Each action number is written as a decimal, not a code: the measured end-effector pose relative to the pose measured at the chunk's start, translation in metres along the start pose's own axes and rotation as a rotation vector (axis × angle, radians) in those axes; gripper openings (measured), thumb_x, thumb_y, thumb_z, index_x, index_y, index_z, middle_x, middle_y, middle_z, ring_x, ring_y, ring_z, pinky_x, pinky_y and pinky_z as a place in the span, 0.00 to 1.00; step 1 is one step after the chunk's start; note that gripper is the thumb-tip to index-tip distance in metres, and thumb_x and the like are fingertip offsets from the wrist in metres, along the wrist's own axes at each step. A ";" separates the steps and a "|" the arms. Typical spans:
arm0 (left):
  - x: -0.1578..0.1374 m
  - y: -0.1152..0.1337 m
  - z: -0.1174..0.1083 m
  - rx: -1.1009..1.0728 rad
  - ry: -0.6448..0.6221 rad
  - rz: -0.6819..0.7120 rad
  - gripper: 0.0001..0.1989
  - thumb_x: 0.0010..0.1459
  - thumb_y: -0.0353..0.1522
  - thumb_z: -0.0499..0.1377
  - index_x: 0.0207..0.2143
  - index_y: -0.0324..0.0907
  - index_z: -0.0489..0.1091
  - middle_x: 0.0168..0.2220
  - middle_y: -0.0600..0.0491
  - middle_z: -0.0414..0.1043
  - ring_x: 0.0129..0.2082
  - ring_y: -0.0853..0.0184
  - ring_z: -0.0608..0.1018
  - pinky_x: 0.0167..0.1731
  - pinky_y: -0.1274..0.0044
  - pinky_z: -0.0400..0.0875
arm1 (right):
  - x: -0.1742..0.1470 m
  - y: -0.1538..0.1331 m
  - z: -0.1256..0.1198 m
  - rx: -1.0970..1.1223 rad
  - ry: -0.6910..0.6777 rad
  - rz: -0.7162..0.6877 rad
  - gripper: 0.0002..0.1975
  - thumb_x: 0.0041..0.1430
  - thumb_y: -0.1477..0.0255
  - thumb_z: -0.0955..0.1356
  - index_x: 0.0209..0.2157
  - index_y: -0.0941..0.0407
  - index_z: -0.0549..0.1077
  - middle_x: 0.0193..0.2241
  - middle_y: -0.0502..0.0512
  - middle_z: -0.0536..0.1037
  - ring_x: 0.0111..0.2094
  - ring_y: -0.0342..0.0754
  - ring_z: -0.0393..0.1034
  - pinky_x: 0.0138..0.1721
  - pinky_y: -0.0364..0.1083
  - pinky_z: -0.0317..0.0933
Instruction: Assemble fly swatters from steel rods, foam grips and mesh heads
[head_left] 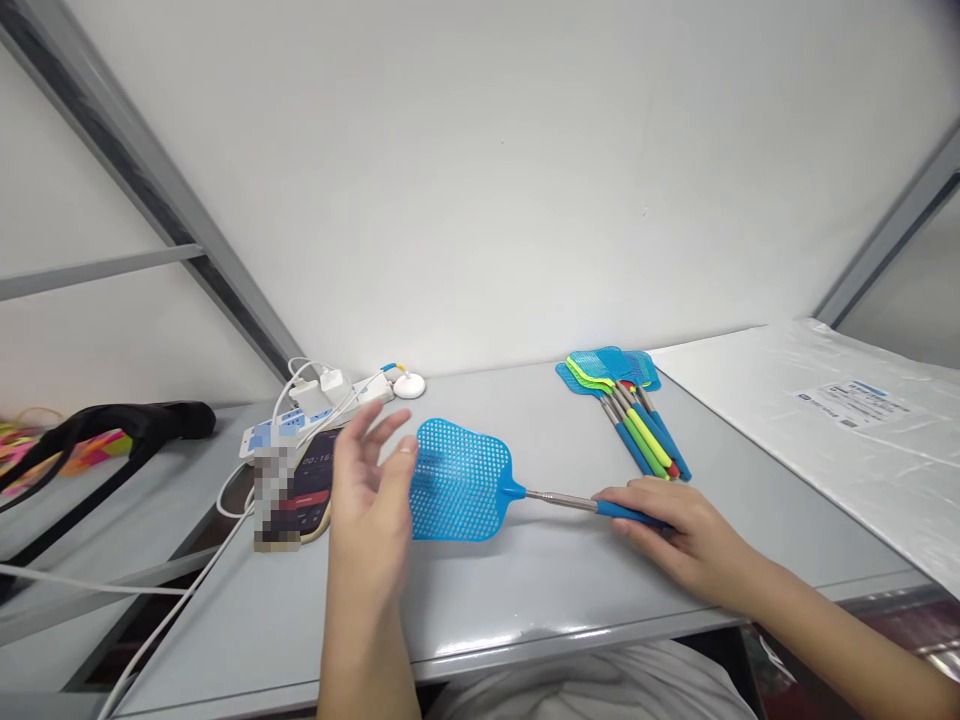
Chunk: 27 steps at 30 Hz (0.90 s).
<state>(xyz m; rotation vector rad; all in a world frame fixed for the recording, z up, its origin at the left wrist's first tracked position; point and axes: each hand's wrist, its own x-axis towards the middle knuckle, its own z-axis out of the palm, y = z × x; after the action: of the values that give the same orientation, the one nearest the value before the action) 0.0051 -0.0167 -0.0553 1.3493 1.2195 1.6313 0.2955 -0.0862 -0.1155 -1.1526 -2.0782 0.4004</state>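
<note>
A blue fly swatter with a perforated head and a metal shaft is held over the grey table. My right hand is wrapped round its blue handle. Beside the left edge of the swatter's head is my left hand, fingers apart and slightly curled; whether its thumb touches the head I cannot tell. Further back on the right lies a pile of fly swatters with blue, green, yellow and red handles.
Left of my left hand lies a phone beside a power strip with white plugs and cables. A round white device sits near the wall. White wrapped sheeting covers the right side. Black straps lie at far left.
</note>
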 end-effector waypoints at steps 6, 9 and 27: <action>-0.006 0.005 -0.001 0.107 -0.205 -0.135 0.20 0.55 0.44 0.65 0.47 0.46 0.72 0.28 0.57 0.67 0.25 0.72 0.69 0.21 0.83 0.64 | -0.005 -0.007 0.003 -0.016 -0.013 -0.061 0.14 0.66 0.74 0.64 0.52 0.52 0.72 0.36 0.53 0.81 0.31 0.45 0.72 0.34 0.44 0.62; -0.010 0.009 0.002 0.096 -0.156 -0.049 0.16 0.56 0.42 0.65 0.45 0.48 0.71 0.28 0.58 0.65 0.24 0.73 0.67 0.19 0.84 0.62 | -0.006 -0.019 0.001 0.096 -0.064 0.105 0.12 0.67 0.69 0.64 0.47 0.51 0.76 0.41 0.54 0.81 0.36 0.46 0.76 0.36 0.43 0.65; -0.038 0.020 0.045 -0.128 0.034 0.207 0.30 0.61 0.47 0.58 0.63 0.55 0.57 0.67 0.52 0.52 0.68 0.57 0.53 0.65 0.63 0.48 | 0.003 -0.028 -0.004 -0.025 0.319 0.166 0.11 0.64 0.67 0.66 0.44 0.50 0.79 0.38 0.54 0.82 0.36 0.50 0.78 0.36 0.45 0.70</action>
<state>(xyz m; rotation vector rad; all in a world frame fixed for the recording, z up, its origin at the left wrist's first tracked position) 0.0584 -0.0480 -0.0477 1.4094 1.0023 1.8499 0.2803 -0.1000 -0.0955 -1.3165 -1.7236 0.2491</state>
